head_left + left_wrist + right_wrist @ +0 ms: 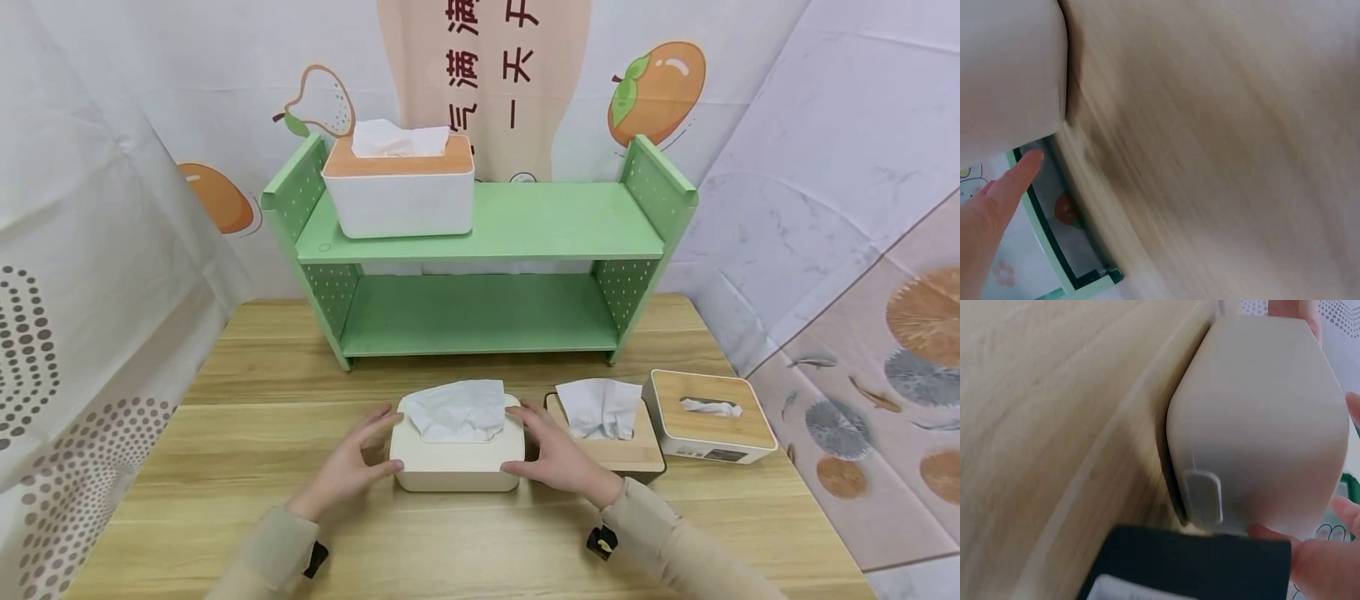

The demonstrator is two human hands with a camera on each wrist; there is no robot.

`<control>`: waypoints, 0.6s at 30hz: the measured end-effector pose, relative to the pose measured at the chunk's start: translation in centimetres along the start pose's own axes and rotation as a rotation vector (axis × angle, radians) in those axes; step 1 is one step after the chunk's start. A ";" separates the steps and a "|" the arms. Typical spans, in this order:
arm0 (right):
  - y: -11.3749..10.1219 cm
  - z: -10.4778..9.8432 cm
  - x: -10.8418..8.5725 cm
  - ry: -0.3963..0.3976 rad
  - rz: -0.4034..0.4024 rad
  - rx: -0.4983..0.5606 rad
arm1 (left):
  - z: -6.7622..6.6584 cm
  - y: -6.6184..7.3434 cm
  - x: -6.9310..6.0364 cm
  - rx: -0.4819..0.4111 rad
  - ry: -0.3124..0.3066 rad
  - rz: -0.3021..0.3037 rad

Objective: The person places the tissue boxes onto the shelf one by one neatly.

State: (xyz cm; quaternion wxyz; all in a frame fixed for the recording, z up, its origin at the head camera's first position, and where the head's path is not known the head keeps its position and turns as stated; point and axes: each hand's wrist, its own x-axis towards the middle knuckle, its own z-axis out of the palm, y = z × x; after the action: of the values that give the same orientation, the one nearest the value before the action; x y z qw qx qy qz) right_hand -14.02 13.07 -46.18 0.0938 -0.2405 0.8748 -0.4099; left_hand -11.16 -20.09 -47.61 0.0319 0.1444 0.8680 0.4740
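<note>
A cream tissue box (457,481) with a white tissue (457,410) poking out of its top stands on the wooden table. My left hand (352,462) holds its left end, thumb near the front corner and fingers toward the back. At the opposite end my right hand (558,450) holds it the same way. In the left wrist view one finger (1019,178) extends beside the box (1010,75). The right wrist view shows the box's end (1260,412) with fingertips (1266,532) against it. Close by my right hand sits a dark box with a wooden lid (618,454).
A green two-tier shelf (555,221) stands behind, with a white wood-topped tissue box (405,204) on its upper left. Another wood-topped tissue box (712,417) is at the table's right. Printed cloth (90,208) hangs around the table (247,417).
</note>
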 end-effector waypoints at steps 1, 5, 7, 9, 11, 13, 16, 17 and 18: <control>0.0 0.2 0.0 0.000 -0.001 0.005 | 0.1 0.0 0.0 0.006 -0.003 -0.004; 0.1 0.8 0.0 -0.009 0.011 0.033 | 0.3 0.3 -0.1 -0.027 -0.020 -0.050; 0.2 1.0 -0.1 -0.012 0.019 0.037 | 0.3 0.3 -0.1 -0.076 -0.038 -0.068; 0.1 1.1 -0.2 -0.009 0.021 0.035 | 0.4 0.4 -0.1 -0.132 -0.051 -0.098; 0.0 1.2 -0.3 -0.007 0.019 0.035 | 0.4 0.2 -0.1 -0.171 -0.064 -0.111; -0.1 1.2 -0.3 -0.004 0.015 0.031 | 0.4 0.2 -0.1 -0.203 -0.071 -0.122; -0.2 1.3 -0.4 0.003 0.018 0.050 | 0.5 0.1 0.0 -0.218 -0.088 -0.123; -0.2 1.4 -0.4 0.007 0.021 0.059 | 0.5 0.1 0.0 -0.229 -0.091 -0.128; -0.2 1.4 -0.3 0.014 0.024 0.062 | 0.5 0.0 0.0 -0.236 -0.098 -0.128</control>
State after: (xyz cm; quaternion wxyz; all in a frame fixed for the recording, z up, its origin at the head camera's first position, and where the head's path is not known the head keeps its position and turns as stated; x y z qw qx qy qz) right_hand -13.15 12.17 -46.96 0.1001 -0.2243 0.8651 -0.4373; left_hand -11.05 -19.67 -47.84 0.1210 0.1067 0.8113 0.5619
